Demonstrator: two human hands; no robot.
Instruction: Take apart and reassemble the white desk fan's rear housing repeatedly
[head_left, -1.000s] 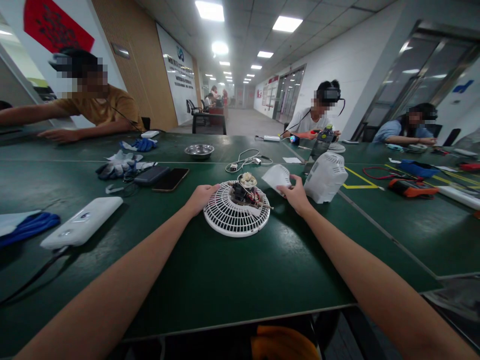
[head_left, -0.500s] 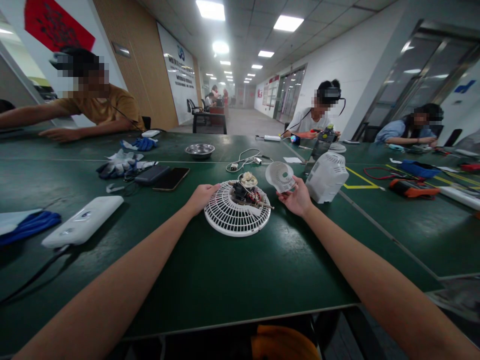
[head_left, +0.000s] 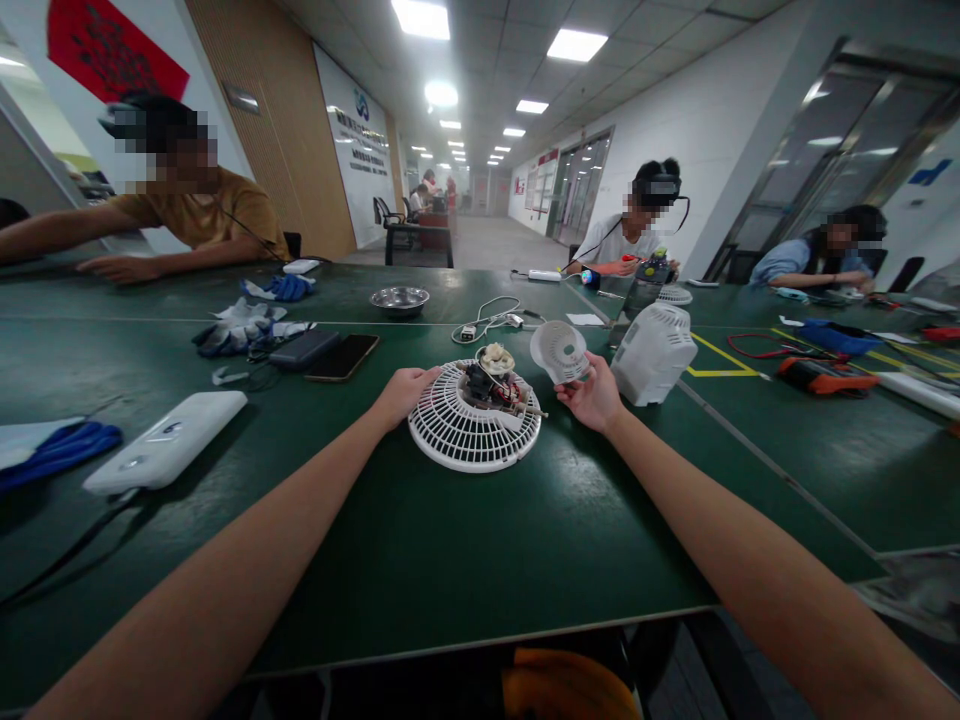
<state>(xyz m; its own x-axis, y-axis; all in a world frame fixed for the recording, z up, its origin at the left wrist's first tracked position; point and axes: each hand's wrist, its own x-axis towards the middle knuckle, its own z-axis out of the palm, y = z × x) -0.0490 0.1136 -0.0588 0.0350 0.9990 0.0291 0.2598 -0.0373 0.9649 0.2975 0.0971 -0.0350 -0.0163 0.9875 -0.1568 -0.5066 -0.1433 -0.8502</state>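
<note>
A round white fan grille (head_left: 450, 440) lies on the green table, with a motor assembly (head_left: 493, 385) of dark metal, wires and a cream plastic part on top of its centre. My left hand (head_left: 405, 395) is closed on the grille's left edge, the thumb lying on the rim. To the right of the grille, my right hand (head_left: 592, 395) holds a white, cup-shaped motor cover (head_left: 559, 350) with slots, its hollow side turned towards me. The cover is raised off the table. Just beyond my right hand stands a white plastic housing (head_left: 655, 355).
Behind the grille lies a white cable (head_left: 491, 320), with a metal bowl (head_left: 400, 301) farther back. A phone (head_left: 343, 358), gloves (head_left: 236, 332) and a white power bank (head_left: 166, 442) are on the left. An orange multimeter (head_left: 825, 377) lies on the right. Co-workers sit around the table.
The cover in my right hand has tilted very slightly. My left hand and the grille stay where they were.
</note>
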